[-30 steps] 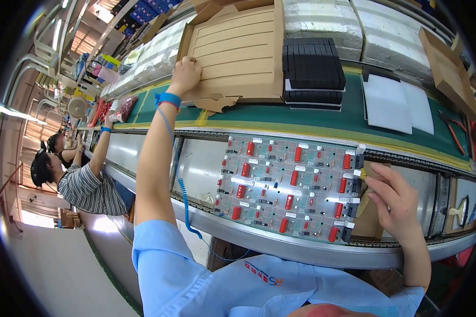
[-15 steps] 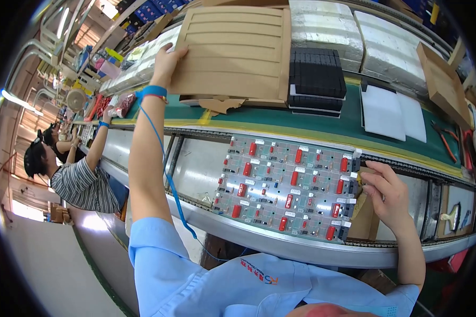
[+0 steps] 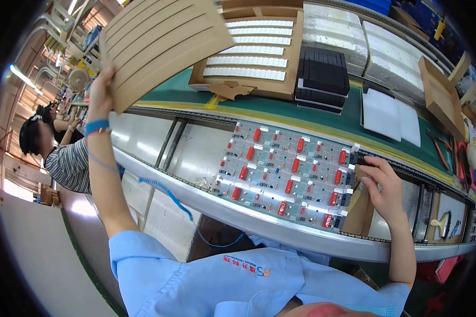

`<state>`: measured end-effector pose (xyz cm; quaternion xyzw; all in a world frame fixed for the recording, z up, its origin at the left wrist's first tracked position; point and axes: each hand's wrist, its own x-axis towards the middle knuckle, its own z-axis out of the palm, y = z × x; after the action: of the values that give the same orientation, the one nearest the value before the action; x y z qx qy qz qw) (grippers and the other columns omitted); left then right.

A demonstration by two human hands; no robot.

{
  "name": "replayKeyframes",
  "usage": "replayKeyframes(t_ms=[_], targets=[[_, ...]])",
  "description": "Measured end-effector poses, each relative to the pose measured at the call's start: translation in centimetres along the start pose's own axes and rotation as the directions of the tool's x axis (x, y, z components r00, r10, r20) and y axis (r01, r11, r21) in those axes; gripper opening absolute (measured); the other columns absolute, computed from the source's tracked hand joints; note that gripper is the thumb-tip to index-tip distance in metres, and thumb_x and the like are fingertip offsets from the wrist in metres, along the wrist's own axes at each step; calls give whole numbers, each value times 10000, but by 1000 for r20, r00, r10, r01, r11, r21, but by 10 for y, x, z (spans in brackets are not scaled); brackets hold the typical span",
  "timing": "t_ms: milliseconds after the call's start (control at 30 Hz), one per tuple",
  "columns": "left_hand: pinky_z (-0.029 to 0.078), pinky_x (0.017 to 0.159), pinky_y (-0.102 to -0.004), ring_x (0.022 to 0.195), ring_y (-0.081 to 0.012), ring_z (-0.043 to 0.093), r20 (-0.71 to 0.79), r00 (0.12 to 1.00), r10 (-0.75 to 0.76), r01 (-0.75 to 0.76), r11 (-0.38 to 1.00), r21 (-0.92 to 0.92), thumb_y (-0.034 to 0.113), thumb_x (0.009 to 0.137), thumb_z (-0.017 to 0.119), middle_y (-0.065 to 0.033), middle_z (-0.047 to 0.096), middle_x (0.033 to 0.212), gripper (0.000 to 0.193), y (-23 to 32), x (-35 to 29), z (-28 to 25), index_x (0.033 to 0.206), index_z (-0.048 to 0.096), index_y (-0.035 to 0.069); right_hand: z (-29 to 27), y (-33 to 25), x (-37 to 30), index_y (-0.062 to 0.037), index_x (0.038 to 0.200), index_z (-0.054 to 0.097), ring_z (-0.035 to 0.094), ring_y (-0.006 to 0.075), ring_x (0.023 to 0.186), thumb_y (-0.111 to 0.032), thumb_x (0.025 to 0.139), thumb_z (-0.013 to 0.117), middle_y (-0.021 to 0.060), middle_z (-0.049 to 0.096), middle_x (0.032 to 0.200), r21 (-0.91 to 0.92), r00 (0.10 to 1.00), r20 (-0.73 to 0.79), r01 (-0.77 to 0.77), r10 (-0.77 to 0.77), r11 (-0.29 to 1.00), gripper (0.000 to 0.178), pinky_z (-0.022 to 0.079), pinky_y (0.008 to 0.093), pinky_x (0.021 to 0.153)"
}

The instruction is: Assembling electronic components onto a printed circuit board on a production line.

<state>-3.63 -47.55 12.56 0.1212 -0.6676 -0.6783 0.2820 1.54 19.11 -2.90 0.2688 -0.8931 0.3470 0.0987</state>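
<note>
Brown cardboard in a ribbed sheet (image 3: 164,47) has been lifted off the shallow box (image 3: 269,89) and swung to the left; it is held tilted in the air above the desk (image 3: 280,107), its near edge clamped between the thumb and fingers of the left hand (image 3: 101,92). By this the rows of white strips (image 3: 246,61) have been uncovered, and access to them can be judged free from above. The strips are laid in parallel within the box; their number is partly hidden by the sheet.

The circuit board panel (image 3: 285,174), set with red components (image 3: 295,165), is carried by the metal rails (image 3: 259,222) in front. At its right edge, beside the black parts (image 3: 350,178), the right hand (image 3: 383,185) is kept, thumb and fingers apart; whether contact is made cannot be told. Beside the box, black blocks (image 3: 322,71) are stacked. Farther right, a cardboard tray (image 3: 444,98) is tilted, with nothing seen inside.
</note>
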Motion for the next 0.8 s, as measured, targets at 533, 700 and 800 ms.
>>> replayKeyframes(t_ms=[533,700,800], targets=[[453,986,-350,1089,-222,599,-698,715,-46,118,991,56,108,917,638,-113,636,1193,328,-88,-404,-269,1209,578,-29,0,36,-1,-33,1180,650,567,243,1199,-64,953,576,110,594,1295,-228,975,148,194,-164,954,241,453,327,995],[475,951,-386,1070,-245,598,-878,441,-183,241,967,-81,45,896,619,-119,629,1194,291,-162,-510,-289,1174,585,-36,8,41,-3,-37,1195,645,579,226,1176,-97,964,580,104,592,1298,-191,977,173,157,-124,969,247,469,310,974],[477,945,-394,1030,-247,604,-872,443,-206,335,941,-52,31,884,622,-129,637,1147,269,-220,-540,-276,1138,591,-50,11,44,-4,-37,1199,643,585,217,1163,-104,969,576,100,593,1299,-180,980,174,130,-98,975,249,480,302,956]])
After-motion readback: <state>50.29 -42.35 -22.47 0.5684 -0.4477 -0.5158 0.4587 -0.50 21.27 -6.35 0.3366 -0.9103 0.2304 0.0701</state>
